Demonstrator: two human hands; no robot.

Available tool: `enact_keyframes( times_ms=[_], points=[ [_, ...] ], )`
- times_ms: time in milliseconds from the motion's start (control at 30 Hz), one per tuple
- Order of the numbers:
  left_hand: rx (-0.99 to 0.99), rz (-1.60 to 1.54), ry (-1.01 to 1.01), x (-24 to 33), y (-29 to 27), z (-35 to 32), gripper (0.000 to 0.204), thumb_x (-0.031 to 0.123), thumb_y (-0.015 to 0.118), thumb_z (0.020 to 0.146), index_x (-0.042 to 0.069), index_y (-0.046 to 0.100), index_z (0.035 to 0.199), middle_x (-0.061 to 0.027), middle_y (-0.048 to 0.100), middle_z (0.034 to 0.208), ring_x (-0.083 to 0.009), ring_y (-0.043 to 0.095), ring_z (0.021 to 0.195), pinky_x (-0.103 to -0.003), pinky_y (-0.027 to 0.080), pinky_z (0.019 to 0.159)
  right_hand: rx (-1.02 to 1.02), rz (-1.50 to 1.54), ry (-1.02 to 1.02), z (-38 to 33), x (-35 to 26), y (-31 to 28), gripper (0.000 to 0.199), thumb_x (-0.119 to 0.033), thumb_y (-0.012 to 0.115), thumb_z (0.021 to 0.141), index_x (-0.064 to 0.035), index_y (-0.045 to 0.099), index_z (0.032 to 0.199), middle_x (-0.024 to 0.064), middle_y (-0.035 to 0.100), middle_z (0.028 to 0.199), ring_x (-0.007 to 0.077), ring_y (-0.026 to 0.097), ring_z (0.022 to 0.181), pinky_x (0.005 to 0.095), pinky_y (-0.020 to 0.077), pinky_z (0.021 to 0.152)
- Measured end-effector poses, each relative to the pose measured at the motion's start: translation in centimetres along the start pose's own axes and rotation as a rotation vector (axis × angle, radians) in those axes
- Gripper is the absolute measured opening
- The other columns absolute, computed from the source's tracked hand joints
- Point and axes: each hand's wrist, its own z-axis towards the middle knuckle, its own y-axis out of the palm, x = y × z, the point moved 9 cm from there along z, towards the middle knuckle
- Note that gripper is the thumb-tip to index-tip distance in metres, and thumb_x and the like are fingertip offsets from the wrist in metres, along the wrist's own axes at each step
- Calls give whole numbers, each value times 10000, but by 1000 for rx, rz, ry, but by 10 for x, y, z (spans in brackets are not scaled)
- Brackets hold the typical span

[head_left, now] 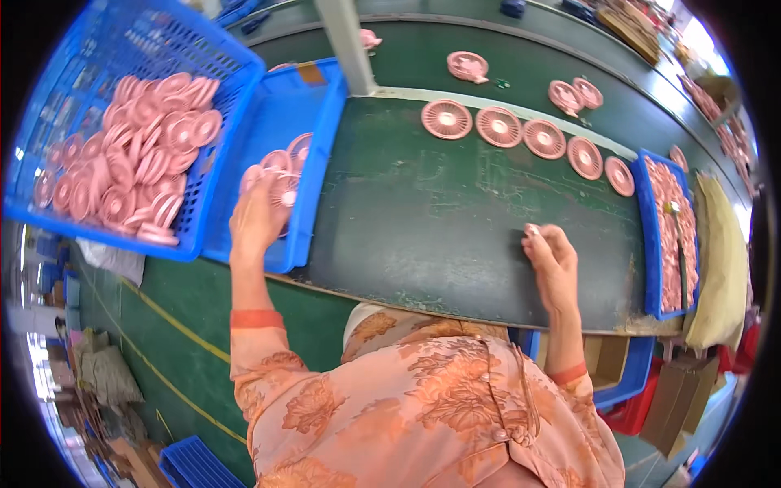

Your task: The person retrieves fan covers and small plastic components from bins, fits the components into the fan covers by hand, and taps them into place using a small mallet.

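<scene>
My left hand [257, 218] reaches into a shallow blue tray [307, 236] at the left of the table. Its fingers are closed on a round pink slotted grille [284, 192], and more pink discs [300, 150] lie beside it. Over the right half of the table, my right hand [556, 262] pinches a small pink piece [531, 230], mostly hidden by the fingertips. Several pink grilles [499, 127] with radial slots lie in a curved row along the far side of the dark work table [431, 236].
A deep blue crate [232, 98] heaped with pink discs stands far left. At the right edge, a blue bin [653, 244] holds many small pink parts, with a dark-handled tool [678, 236] across them. A pale post [346, 49] rises before a green conveyor [407, 53] carrying pink assemblies [467, 65].
</scene>
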Motion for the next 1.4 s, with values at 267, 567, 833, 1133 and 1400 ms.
enact_keyframes(
  times_ms=[267, 567, 833, 1133, 1400],
  points=[
    [239, -244, 58, 2, -10, -14, 489, 63, 754, 824, -18, 618, 1288, -190, 695, 1206, -304, 683, 1068, -398, 519, 933, -178, 327, 155, -6, 11, 43, 335, -124, 632, 1002, -14, 590, 1315, 29, 648, 1145, 74, 590, 957, 208, 471, 818],
    [340, -890, -180, -8, -22, -18, 357, 72, 694, 943, -36, 612, 1272, -119, 685, 1148, -165, 663, 1014, -309, 549, 874, -329, 394, 145, -18, 7, 63, 272, -78, 652, 980, -40, 630, 1248, 45, 655, 1147, 120, 658, 952, 245, 557, 839],
    [-362, -1687, -289, 165, 91, -63, 218, 67, 595, 981, -16, 577, 1182, -104, 661, 1126, -179, 679, 1017, -338, 593, 890, -271, 203, 58, -17, -5, 74, 263, -55, 667, 969, -12, 644, 1228, 37, 664, 1094, 108, 658, 957, 256, 559, 854],
    [-585, -1795, -330, 221, 133, -93, 195, 111, 494, 1019, -20, 551, 1153, -158, 672, 1121, -215, 708, 996, -359, 622, 863, -160, -333, -343, -30, -43, 82, 248, -9, 700, 922, -3, 670, 1169, 72, 678, 1062, 138, 681, 924, 274, 590, 780],
    [-514, -1733, -301, 230, 134, -92, 255, 9, 552, 984, -46, 558, 1233, -137, 686, 1122, -201, 712, 996, -332, 613, 869, -62, -686, -593, -26, -48, 87, 214, -35, 759, 861, -10, 701, 1066, 118, 691, 1010, 198, 704, 833, 297, 589, 734]
  ],
)
